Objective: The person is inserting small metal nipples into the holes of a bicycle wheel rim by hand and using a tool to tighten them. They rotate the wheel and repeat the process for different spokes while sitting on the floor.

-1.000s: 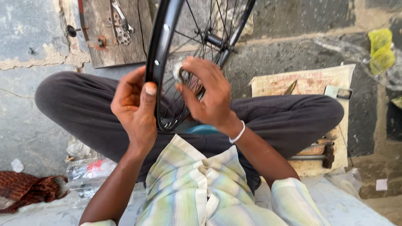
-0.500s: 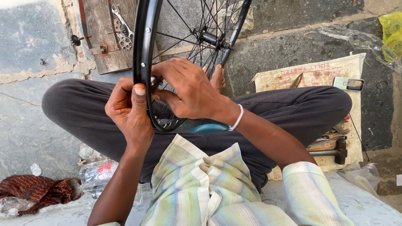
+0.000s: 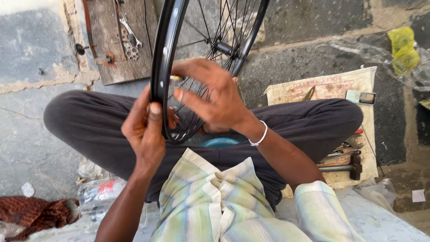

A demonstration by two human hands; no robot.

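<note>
Holding a black bicycle wheel rim (image 3: 162, 67) upright over my crossed legs: my left hand (image 3: 145, 130) is wrapped on the rim's lower arc, thumb pressed along its outer face. My right hand (image 3: 210, 101) is partly curled among the spokes (image 3: 192, 121), fingertips pinching near a small pale piece at the rim's inner wall; what it grips I cannot tell. Done well, I judge: left grip steady, right fingers working one spoke at a time. Edges: wooden board with metal parts (image 3: 121, 40) just behind; cloth with tools and hammer (image 3: 345, 168) to my right; plastic bottle (image 3: 98, 192) to my left. Open room lies mostly above.
</note>
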